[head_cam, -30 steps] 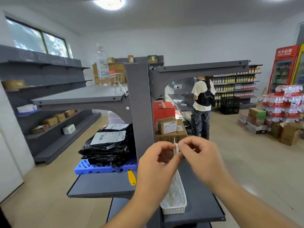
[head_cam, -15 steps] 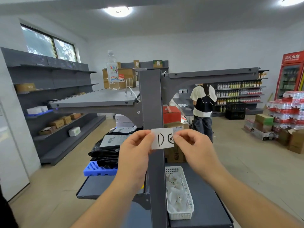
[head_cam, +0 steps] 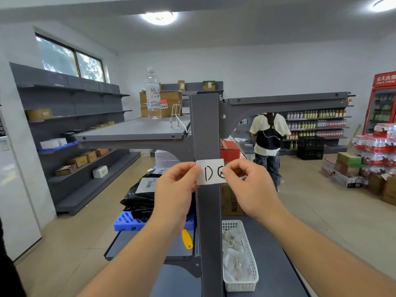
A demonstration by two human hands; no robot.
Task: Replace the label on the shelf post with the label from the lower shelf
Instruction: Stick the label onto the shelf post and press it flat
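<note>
Right at the centre of the frame, a small white paper label (head_cam: pixel 210 172) with a handwritten black "D" and a second, partly covered character lies across the front of the tall dark grey metal shelf post (head_cam: pixel 206 129). Both hands grip it by its short edges: the left hand (head_cam: pixel 174 189) pinches the left edge between thumb and fingertips, and the right hand (head_cam: pixel 248 185) pinches the right edge the same way, its fingers curled in over the paper. Whether the label is already pressed flat onto the post or just held in front of it is hard to judge from this angle. Below, in the lower middle of the frame, a white perforated plastic basket (head_cam: pixel 249 260) with crumpled white scraps sits on the grey lower shelf (head_cam: pixel 270 254), just right of the post. Left of the post, a yellow plastic tool (head_cam: pixel 186 239) lies beside a blue plastic pallet (head_cam: pixel 126 221) carrying black plastic parcels (head_cam: pixel 139 200). On the upper shelf, upper middle, stands a clear water bottle (head_cam: pixel 152 95).
</note>
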